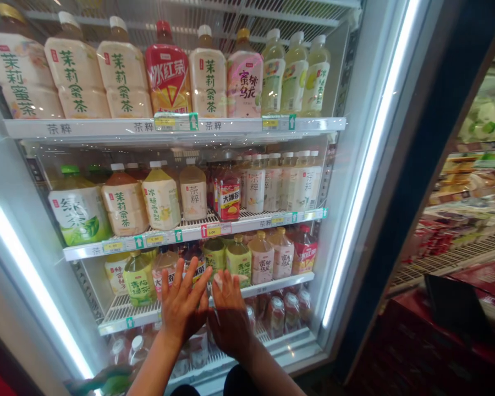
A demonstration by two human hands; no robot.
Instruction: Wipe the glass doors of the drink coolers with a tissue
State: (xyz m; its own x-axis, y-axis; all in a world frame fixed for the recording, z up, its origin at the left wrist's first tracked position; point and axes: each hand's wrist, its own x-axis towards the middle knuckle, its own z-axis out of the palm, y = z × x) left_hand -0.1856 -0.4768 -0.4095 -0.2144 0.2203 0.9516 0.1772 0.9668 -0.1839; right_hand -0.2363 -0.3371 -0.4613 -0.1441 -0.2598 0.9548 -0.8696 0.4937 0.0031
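Both of my hands are raised in front of a drinks cooler, palms turned towards the shelves. My left hand is open with its fingers spread, in front of the lower bottles. Close beside it on the right, my right hand has its fingers stretched out and nearer together. A small whitish patch shows by its fingertips; I cannot tell what it is. Faint reflections suggest a glass pane, but contact with it is unclear. Around the hands appear a green tea bottle, another green bottle and a pink-labelled bottle.
Large tea bottles line the top shelf, including a red one. Mixed bottles fill the middle shelf. Bright light strips edge the cooler. To the right, an open display rack holds packaged goods, with a dark flat panel below.
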